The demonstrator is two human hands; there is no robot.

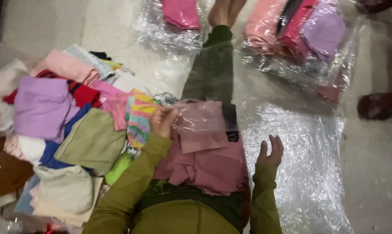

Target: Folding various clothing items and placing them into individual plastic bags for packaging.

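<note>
While the left hand [163,121] grips it, the bagged pink garment [202,125] lies rightward.

Clear plastic bag [200,119] with black label [231,123] on lap, pink garment inside

The person wears an olive-green long-sleeved top [131,186], its cuffs reaching both wrists, over olive-green trousers [183,219]. Toward twelve o'clock, a darker mottled green trouser leg [211,71] ends at a bare foot [224,12].

A glossy, crinkled clear plastic bag [202,119] covers matt pink cloth [213,167], beside soft folded fabrics [81,138].
</note>
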